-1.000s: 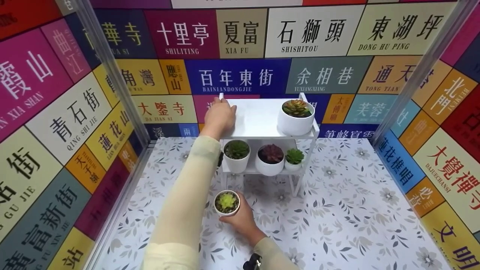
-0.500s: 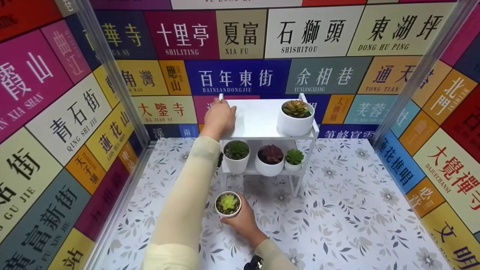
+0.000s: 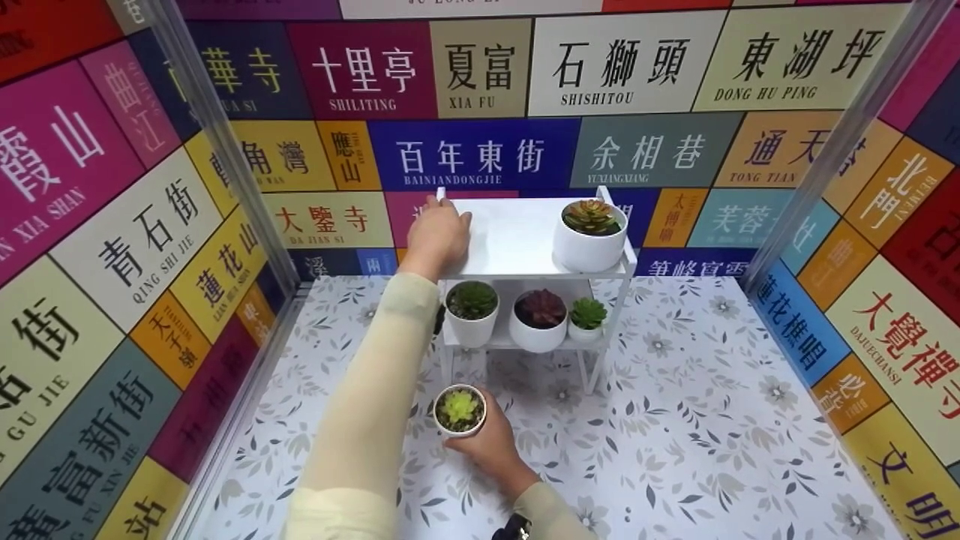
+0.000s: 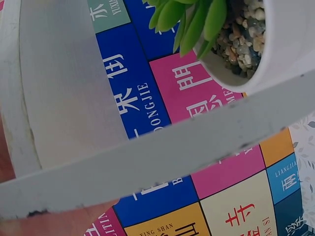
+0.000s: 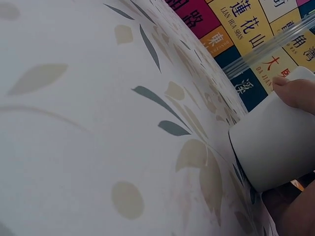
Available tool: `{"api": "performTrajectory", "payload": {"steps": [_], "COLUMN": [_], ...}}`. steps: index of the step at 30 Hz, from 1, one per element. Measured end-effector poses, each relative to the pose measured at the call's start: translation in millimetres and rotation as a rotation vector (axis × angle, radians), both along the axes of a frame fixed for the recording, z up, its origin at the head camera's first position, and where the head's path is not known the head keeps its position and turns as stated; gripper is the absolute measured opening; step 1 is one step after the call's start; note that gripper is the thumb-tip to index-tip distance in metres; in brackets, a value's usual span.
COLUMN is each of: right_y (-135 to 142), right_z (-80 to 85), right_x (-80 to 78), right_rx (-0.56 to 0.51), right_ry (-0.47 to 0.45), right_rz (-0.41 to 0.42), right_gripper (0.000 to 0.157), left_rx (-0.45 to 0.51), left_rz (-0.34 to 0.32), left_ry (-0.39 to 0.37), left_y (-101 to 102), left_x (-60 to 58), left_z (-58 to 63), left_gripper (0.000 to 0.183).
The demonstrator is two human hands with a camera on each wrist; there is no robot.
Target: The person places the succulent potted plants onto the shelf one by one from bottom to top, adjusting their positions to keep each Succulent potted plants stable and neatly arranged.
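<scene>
My left hand (image 3: 439, 236) grips the upper left side of a white two-tier plant rack (image 3: 510, 232). In the left wrist view the rack's white bar (image 4: 157, 147) crosses in front, with part of the hand (image 4: 54, 223) behind it. In front of the rack, my right hand (image 3: 495, 446) holds a small white pot with a yellow-green succulent (image 3: 460, 411) from its right side. The right wrist view shows the pot's white wall (image 5: 275, 137) between thumb and fingers, its base close to the tabletop; the plant is out of sight there.
A large potted succulent (image 3: 590, 236) stands at the right of the top shelf. On the lower shelf are a green succulent (image 3: 472, 311), a dark red one (image 3: 539, 321) and a small green one (image 3: 587, 318). The tablecloth (image 3: 697, 420) is floral; sign-covered walls (image 3: 472, 150) enclose it.
My right hand and the yellow-green succulent's pot have shifted slightly to the right and towards me. The left hand keeps its place on the rack.
</scene>
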State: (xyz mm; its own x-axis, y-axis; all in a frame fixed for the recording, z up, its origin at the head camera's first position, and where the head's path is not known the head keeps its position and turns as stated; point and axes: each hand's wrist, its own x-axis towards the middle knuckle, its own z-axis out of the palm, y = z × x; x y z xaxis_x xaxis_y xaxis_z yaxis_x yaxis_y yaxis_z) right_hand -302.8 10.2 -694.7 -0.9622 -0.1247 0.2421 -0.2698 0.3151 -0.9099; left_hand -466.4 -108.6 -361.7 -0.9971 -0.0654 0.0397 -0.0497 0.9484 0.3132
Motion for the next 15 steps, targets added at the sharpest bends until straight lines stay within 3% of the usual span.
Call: {"api": "performTrajectory", "payload": {"steps": [15], "right_y": [5.4], "right_z": [14.6], "right_x": [4.5], "right_rx": [0.048], "right_ry": [0.006], "right_rz": [-0.009], "right_gripper": [0.104], "left_rx": [0.012], "left_rz": [0.000], "left_ry": [-0.010], "left_y": [-0.4], "left_x": [-1.3], "left_z": [-0.2], "left_gripper": [0.072]}}
